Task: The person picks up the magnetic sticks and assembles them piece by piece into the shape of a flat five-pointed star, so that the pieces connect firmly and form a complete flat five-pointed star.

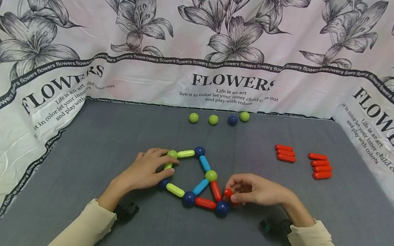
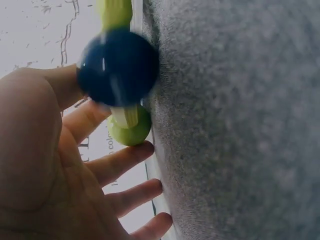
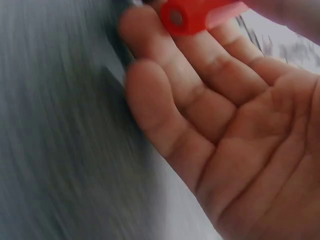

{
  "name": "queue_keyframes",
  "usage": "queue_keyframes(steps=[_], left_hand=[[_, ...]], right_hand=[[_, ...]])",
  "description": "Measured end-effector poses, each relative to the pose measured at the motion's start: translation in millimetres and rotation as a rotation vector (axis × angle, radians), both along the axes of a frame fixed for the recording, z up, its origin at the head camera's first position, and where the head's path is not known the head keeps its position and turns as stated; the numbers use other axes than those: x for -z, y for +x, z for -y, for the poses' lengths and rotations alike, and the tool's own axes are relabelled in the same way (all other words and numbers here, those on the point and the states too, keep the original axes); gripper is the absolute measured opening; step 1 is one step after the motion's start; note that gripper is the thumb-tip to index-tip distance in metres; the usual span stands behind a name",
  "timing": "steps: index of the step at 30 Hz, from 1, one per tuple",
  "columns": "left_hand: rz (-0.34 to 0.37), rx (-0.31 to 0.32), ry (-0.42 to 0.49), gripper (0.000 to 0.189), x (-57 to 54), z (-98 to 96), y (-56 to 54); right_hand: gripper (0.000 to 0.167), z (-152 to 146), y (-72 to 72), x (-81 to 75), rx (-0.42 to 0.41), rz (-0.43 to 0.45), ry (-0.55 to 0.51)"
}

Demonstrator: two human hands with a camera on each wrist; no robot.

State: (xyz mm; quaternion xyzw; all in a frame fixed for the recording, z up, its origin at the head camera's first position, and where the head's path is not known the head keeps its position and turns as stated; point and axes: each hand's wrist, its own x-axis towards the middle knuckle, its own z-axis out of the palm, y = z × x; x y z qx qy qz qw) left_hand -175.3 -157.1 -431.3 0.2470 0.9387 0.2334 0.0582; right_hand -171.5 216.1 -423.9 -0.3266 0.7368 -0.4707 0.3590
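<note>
A flat frame of coloured rods and balls lies on the grey table. It has a loop of yellow-green rods (image 1: pixel 175 190) and blue rods (image 1: pixel 200 187), and a triangle with two red rods (image 1: pixel 205 203). On the loop's left side rests my left hand (image 1: pixel 146 170), fingers spread and fairly straight, by a green ball (image 2: pixel 131 127) and a dark blue ball (image 2: pixel 119 67). Beside the triangle's dark blue corner ball (image 1: pixel 222 208), my right hand (image 1: pixel 256 190) pinches a red rod (image 3: pixel 192 15) between thumb and fingers; its hollow end shows in the right wrist view.
Toward the back edge sit several loose balls, green ones (image 1: pixel 213 119) and a dark blue one (image 1: pixel 232 120). Two groups of loose red rods (image 1: pixel 285 152) lie at the right. A white floral cloth (image 1: pixel 229 88) hangs behind the table.
</note>
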Motion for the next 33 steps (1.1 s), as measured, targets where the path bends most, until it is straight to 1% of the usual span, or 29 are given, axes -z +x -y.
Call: queue_keyframes(steps=[4, 5, 7, 8, 9, 14, 16, 17, 20, 25, 33], left_hand=[[0.005, 0.009, -0.032, 0.043, 0.1, -1.4, 0.9], [0.009, 0.013, -0.036, 0.045, 0.2, -1.8, 1.2], [0.011, 0.020, -0.039, 0.046, 0.3, -2.5, 1.6], [0.010, 0.022, -0.038, 0.045, 0.1, -3.0, 1.9], [0.006, 0.024, -0.036, 0.045, 0.1, -3.4, 2.2], [-0.007, 0.025, -0.023, 0.041, 0.0, -4.4, 3.5], [0.002, 0.024, -0.023, 0.043, 0.8, -4.0, 3.3], [0.007, 0.026, -0.027, 0.045, 1.2, -3.9, 3.0], [0.025, 0.042, -0.038, 0.052, 2.3, -3.1, 1.8], [0.052, 0.057, -0.036, 0.054, 1.6, -1.9, 0.7], [0.038, 0.073, -0.005, 0.052, 2.6, 2.1, -1.4]], right_hand=[[0.017, 21.0, 12.1, 1.6, -0.133, 0.101, -0.075], [0.017, 24.5, 14.0, 1.7, -0.151, 0.116, -0.089], [0.017, 28.0, 15.5, 1.8, -0.150, 0.104, -0.108], [0.017, 27.8, 15.0, 2.2, -0.126, 0.079, -0.115], [0.016, 26.5, 13.5, 3.1, -0.086, 0.039, -0.121], [0.014, 14.4, 0.4, 11.9, 0.192, -0.292, -0.085], [0.015, 11.4, -4.0, 15.4, 0.263, -0.398, -0.057], [0.015, 10.6, -6.0, 16.6, 0.285, -0.429, -0.045], [0.017, 10.4, -10.9, 18.4, 0.323, -0.465, -0.011], [0.018, 15.4, -21.1, 18.7, 0.334, -0.457, -0.004], [0.017, 31.3, -44.7, 20.6, 0.376, -0.460, -0.017]])
